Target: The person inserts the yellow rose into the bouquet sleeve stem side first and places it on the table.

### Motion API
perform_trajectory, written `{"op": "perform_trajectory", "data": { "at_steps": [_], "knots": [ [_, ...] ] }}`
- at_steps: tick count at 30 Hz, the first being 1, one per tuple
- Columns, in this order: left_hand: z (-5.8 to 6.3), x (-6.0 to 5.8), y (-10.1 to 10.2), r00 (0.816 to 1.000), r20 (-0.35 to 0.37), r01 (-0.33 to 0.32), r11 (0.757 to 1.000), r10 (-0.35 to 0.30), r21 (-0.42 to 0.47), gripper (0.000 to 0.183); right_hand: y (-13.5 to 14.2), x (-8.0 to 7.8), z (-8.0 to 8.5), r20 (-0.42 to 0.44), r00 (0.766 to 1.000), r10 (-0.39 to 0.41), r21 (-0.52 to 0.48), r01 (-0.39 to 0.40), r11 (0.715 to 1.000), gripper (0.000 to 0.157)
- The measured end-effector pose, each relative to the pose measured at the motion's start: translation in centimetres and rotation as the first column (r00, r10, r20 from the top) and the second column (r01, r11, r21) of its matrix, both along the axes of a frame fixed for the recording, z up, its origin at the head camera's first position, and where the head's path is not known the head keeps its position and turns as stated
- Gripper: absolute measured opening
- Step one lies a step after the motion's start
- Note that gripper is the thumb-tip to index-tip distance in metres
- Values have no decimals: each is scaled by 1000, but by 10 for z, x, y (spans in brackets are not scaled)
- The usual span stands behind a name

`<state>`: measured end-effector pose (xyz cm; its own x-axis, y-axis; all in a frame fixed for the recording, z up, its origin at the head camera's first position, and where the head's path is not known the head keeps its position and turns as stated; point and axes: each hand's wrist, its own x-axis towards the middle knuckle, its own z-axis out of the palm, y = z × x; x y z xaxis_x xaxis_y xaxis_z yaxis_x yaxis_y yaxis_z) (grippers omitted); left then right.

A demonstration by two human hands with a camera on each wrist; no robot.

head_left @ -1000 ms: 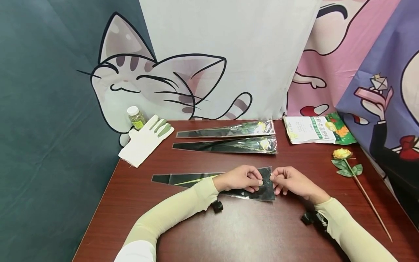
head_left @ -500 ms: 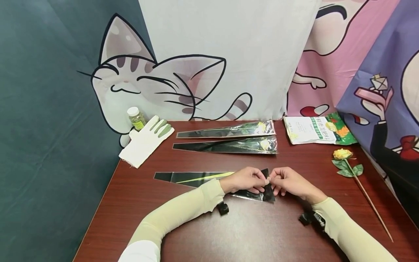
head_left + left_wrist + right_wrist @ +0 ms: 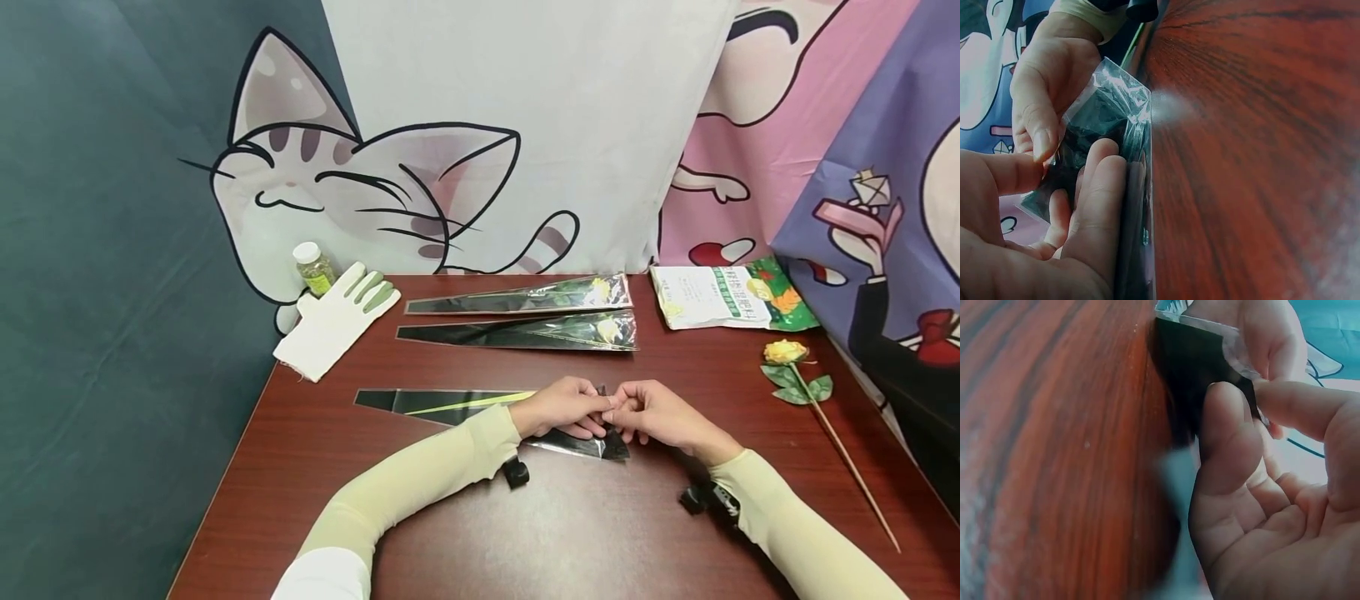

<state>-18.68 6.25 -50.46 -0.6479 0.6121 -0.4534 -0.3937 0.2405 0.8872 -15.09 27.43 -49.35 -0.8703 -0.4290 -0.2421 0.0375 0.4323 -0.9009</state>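
Note:
A long, tapered flower sleeve of black and clear plastic lies flat on the table, with a thin yellow-green strip showing along it. At its wide right end, my left hand pinches the plastic while some fingers lie along it. My right hand pinches the folded end edge between thumb and index finger, close against the left fingertips. In the left wrist view the crinkled clear film stands up between both hands. The right wrist view shows the black backing bent upward at my right thumb. My fingers partly cover the sleeve's end.
Behind lie two filled flower sleeves with yellow roses. A loose yellow rose with a long stem lies at right, below a printed bag. Back left are a white glove and a capped jar. A cloth backdrop borders the table.
Both hands have come together at the sleeve's wide end. The left hand moved slightly right, the right hand slightly left, and the end that lay flat is now folded up.

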Motion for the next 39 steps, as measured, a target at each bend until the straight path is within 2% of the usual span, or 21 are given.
{"op": "perform_trajectory", "data": {
  "at_steps": [12, 21, 27, 32, 39],
  "knots": [
    [-1, -1, 1, 1000, 6, -11, 1000, 11, 23, 12, 12, 4, -1, 72, 997, 3, -32, 0, 999, 23],
    [0, 2, 3, 1000, -23, -10, 1000, 10, 18, 12, 16, 7, -3, 30, 999, -21, 2, 21, 1000, 18],
    [3, 1, 4, 997, -62, -41, 999, 41, 2, 7, 17, 6, -4, 20, 1000, -16, 21, 16, 1000, 15],
    [4, -5, -1, 991, -102, -88, 996, 86, -10, 16, 18, 2, 0, -16, 999, -28, 56, 29, 998, 12],
    [0, -9, -4, 993, -77, -89, 996, 90, 21, 15, 19, 0, 3, -20, 999, -48, 71, 49, 996, 17]
  ]
}}
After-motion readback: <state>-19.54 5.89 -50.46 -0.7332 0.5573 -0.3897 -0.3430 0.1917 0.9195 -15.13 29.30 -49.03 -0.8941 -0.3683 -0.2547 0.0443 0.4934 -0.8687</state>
